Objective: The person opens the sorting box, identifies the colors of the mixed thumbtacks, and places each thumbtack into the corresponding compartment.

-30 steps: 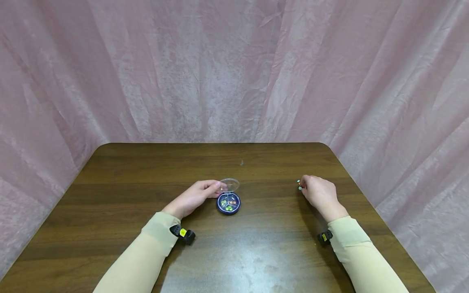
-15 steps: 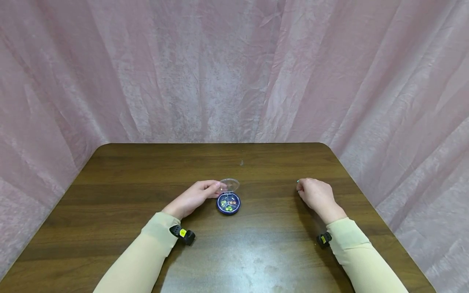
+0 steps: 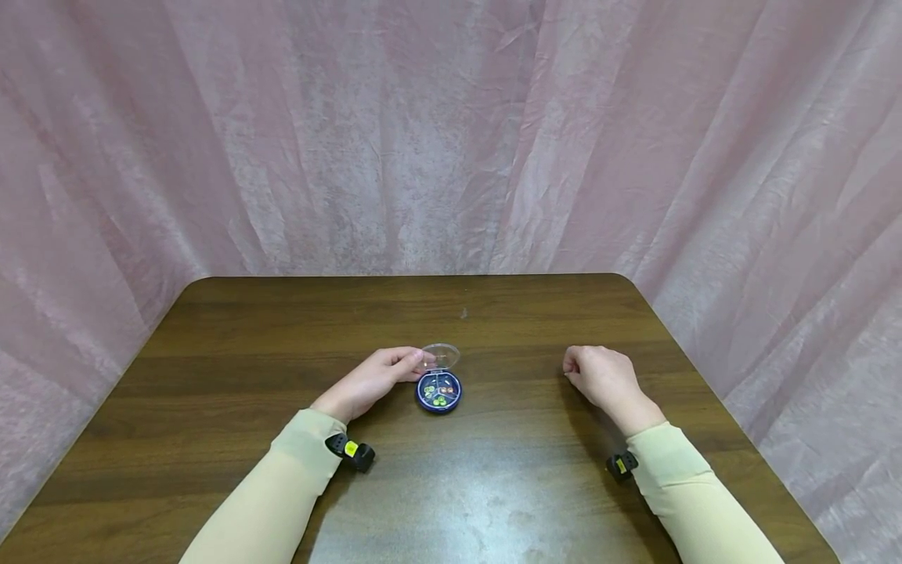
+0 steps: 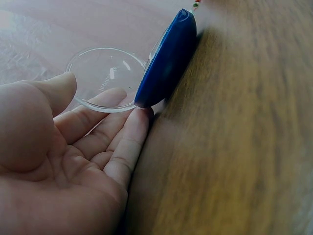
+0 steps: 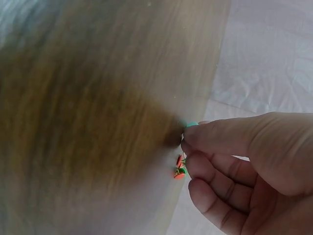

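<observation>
The person's bare right hand has shifted a little left and nearer — the black wrist camera with a yellow label along with it. The tiny turquoise pieces at its fingertips have gone from the head view — apparently hidden behind the fingers.

Creased pink curtain behind brown wood-grain table; pale glare nearest viewer.

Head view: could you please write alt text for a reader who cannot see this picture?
An open, round blue three-compartment case holding small green pieces and orange pieces rests on a wood-grain table, the person's left hand touching its raised clear lid. The right hand is farther right, nothing visible in it; a pink curtain hangs behind.
</observation>
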Tool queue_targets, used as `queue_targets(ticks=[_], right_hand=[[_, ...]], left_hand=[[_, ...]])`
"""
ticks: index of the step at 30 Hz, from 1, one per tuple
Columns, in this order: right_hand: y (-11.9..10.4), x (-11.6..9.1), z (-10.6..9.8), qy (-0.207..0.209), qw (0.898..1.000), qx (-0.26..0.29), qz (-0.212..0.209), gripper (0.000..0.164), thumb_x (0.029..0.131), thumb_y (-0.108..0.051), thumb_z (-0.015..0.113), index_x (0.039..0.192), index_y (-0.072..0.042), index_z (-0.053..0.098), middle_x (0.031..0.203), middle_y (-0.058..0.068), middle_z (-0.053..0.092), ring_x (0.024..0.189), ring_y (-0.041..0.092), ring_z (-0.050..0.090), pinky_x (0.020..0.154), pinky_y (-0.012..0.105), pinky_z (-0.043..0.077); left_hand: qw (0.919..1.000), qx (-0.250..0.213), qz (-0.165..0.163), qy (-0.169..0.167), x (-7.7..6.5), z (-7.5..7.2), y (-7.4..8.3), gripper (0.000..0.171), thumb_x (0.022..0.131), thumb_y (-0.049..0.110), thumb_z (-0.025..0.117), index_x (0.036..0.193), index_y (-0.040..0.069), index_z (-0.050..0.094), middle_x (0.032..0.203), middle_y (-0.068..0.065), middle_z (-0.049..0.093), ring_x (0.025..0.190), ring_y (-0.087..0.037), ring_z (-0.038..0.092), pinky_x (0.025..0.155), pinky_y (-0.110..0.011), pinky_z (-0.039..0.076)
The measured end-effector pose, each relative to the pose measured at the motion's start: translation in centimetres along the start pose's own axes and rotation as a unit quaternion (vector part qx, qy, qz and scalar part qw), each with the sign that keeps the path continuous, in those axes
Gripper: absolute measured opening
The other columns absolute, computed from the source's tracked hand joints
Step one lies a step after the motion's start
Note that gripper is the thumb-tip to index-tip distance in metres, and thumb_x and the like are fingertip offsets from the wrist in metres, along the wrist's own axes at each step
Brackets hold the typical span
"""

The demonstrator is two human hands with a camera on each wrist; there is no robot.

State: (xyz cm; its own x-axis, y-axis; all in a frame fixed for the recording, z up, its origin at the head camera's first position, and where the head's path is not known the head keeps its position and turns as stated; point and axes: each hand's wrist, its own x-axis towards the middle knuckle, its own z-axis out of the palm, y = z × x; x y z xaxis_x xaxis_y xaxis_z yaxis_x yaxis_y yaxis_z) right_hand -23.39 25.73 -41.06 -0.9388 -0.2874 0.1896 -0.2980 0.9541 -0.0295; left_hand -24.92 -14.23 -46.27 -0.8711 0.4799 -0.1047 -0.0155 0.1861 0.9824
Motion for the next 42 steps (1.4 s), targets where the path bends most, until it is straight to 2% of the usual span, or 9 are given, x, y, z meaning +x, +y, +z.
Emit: queue_targets(ticks=[5,11,17,23,32,36,39,41,42], right_hand=[[0.0,-0.3,-0.2,-0.006,1.0,-0.005,-0.004,0.022,0.077,-0.008,0.073,0.072,-0.025,0.059,0.069,-0.011,0.057,0.062,0.013,0.053,0.054,0.038,0.045],[-0.3,-0.7,-0.7,-0.008,1.0,0.002,-0.003,0.017,0.077,-0.01,0.075,0.076,-0.023,0.065,0.071,-0.012,0.06,0.065,0.014,0.057,0.055,0.04,0.047],[-0.4,-0.3,-1.0,-0.007,1.0,-0.006,0.009,0.018,0.08,-0.014,0.077,0.077,-0.024,0.063,0.072,-0.011,0.059,0.065,0.013,0.055,0.056,0.039,0.046],[-0.4,-0.3,-0.6,-0.028,0.999,-0.017,0.018,0.025,0.082,-0.018,0.073,0.068,-0.026,0.054,0.065,-0.01,0.053,0.06,0.014,0.05,0.052,0.037,0.043],[-0.7,-0.3,-0.6,-0.001,1.0,-0.019,0.014,0.024,0.081,-0.01,0.065,0.065,-0.024,0.054,0.063,-0.009,0.049,0.057,0.014,0.045,0.049,0.034,0.04],[-1.7,-0.2,-1.0,0.008,0.999,0.03,0.013,0.014,0.083,-0.013,0.066,0.075,-0.024,0.064,0.069,-0.01,0.054,0.062,0.013,0.047,0.054,0.033,0.041],[-2.9,-0.1,-1.5,-0.012,0.993,0.118,0.013,0.006,0.088,-0.02,0.067,0.083,-0.023,0.07,0.074,-0.011,0.059,0.067,0.012,0.051,0.062,0.032,0.043],[-3.8,-0.1,-1.8,-0.041,0.976,0.211,0.019,0.006,0.091,-0.025,0.068,0.089,-0.021,0.072,0.078,-0.007,0.064,0.071,0.014,0.057,0.066,0.032,0.046],[-4.2,-0.1,-1.9,-0.056,0.962,0.267,0.021,0.009,0.092,-0.027,0.068,0.092,-0.02,0.072,0.081,-0.005,0.066,0.075,0.016,0.06,0.07,0.033,0.049]], left_hand=[[1.0,-0.001,0.003,0.001,0.0,0.0,0.1,0.048,0.102,0.05,0.048,0.133,0.017,0.064,0.134,-0.001,0.06,0.121,-0.019,0.059,0.11,-0.038,0.037],[1.0,-0.003,0.002,0.002,-0.1,0.1,0.2,0.047,0.103,0.048,0.048,0.134,0.016,0.064,0.134,-0.001,0.06,0.12,-0.019,0.059,0.109,-0.038,0.038],[1.0,-0.002,0.0,0.004,-0.1,0.1,0.0,0.047,0.104,0.047,0.048,0.134,0.015,0.063,0.135,-0.001,0.06,0.12,-0.02,0.059,0.111,-0.039,0.037],[1.0,-0.005,0.001,0.002,0.1,0.1,-0.2,0.047,0.103,0.048,0.048,0.133,0.015,0.064,0.134,-0.001,0.06,0.121,-0.019,0.059,0.11,-0.037,0.037],[1.0,-0.002,0.001,0.0,0.0,0.1,0.1,0.047,0.103,0.047,0.048,0.134,0.015,0.064,0.134,-0.001,0.06,0.121,-0.018,0.059,0.11,-0.037,0.037],[1.0,-0.001,-0.001,0.002,-0.1,0.1,0.1,0.048,0.103,0.049,0.048,0.134,0.015,0.064,0.135,0.0,0.06,0.121,-0.018,0.059,0.11,-0.037,0.037],[1.0,-0.001,0.001,0.002,-0.1,0.1,0.0,0.049,0.103,0.048,0.048,0.134,0.014,0.063,0.135,-0.001,0.06,0.121,-0.019,0.059,0.11,-0.037,0.037],[1.0,-0.005,0.004,0.001,0.0,0.1,0.0,0.049,0.103,0.047,0.048,0.134,0.013,0.063,0.134,-0.001,0.06,0.121,-0.019,0.059,0.109,-0.037,0.038],[1.0,-0.007,0.006,0.0,0.1,0.2,-0.1,0.048,0.103,0.046,0.048,0.134,0.013,0.064,0.134,-0.002,0.06,0.121,-0.019,0.059,0.109,-0.037,0.039]])
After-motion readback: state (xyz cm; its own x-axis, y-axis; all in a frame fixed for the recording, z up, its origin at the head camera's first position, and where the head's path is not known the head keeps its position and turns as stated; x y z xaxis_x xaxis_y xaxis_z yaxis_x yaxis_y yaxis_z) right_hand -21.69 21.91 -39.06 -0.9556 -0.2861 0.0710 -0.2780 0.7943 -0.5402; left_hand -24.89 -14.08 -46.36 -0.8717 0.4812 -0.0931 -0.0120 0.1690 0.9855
